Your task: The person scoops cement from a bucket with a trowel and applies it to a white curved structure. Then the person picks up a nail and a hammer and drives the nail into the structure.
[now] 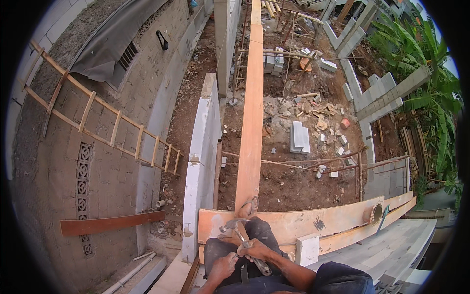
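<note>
My right hand [255,250] is wrapped round the handle of a claw hammer [241,232]. Its head points away from me, above my lap, and the grip end slants back toward my body. Close beside it on the left, my left hand [225,266] is closed with its fingertips near the handle; whatever they pinch is too small to make out. Beneath the hammer are my bent legs in dark trousers. A dusty bare foot [247,208] rests where a long narrow plank [251,112] meets the wide crosswise plank [293,224].
A white block [307,250] stands by the crosswise plank, right of my legs. Farther right sits a round, dirty container [374,213]. Ahead, a pale block wall [201,127] rises left of the long plank. A wooden ladder [117,128] leans left; rubble and blocks [299,137] lie below.
</note>
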{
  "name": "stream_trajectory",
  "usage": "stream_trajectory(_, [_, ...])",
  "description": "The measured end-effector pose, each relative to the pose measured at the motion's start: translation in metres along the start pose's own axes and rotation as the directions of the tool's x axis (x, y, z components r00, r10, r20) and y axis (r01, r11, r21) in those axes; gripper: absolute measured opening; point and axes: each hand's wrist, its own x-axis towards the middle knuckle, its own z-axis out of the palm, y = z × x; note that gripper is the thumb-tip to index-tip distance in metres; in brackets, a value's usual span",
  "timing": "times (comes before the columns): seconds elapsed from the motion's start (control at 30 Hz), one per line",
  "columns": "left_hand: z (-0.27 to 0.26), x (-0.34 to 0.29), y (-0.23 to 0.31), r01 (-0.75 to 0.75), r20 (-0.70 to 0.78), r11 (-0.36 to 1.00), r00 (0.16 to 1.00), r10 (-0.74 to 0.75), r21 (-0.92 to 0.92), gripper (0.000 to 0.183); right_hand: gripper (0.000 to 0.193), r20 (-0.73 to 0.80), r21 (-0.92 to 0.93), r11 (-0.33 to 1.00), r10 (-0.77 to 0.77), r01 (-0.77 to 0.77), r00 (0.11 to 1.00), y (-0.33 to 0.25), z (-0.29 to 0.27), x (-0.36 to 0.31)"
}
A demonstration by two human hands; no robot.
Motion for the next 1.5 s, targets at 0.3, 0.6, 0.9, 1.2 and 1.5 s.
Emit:
stream_trajectory(0.3, [-0.055, 0.038, 0.105, -0.272, -0.036, 0.956, 0.96, 0.277, 0.106, 0.023, 0.013, -0.184, 0.017, 1.0, -0.014, 0.018, 0.983, -0.082, -0.071, -0.047])
stream_trajectory(0.6, [-0.08, 0.062, 0.182, -0.378, 0.072, 0.91, 0.926, 0.372, 0.169, 0.024, 0.009, -0.311, 0.103, 0.99, -0.058, 0.094, 0.949, -0.1, -0.123, -0.075])
stream_trajectory(0.9, [-0.125, 0.1, 0.205, -0.408, 0.043, 0.902, 0.913, 0.407, 0.142, 0.046, 0.012, -0.351, 0.158, 0.985, -0.007, 0.066, 0.936, -0.135, -0.155, -0.071])
stream_trajectory(1.2, [-0.195, 0.213, 0.227, -0.27, -0.248, 0.918, 0.948, 0.2, -0.291, 0.06, 0.012, -0.39, 0.336, 0.939, 0.069, 0.072, 0.918, -0.223, -0.227, -0.04])
stream_trajectory(1.5, [-0.324, 0.286, 0.257, -0.23, -0.522, 0.943, 0.85, 0.074, -0.24, 0.021, 0.01, -0.282, 0.65, 0.758, 0.174, 0.054, 0.943, -0.295, -0.327, -0.01])
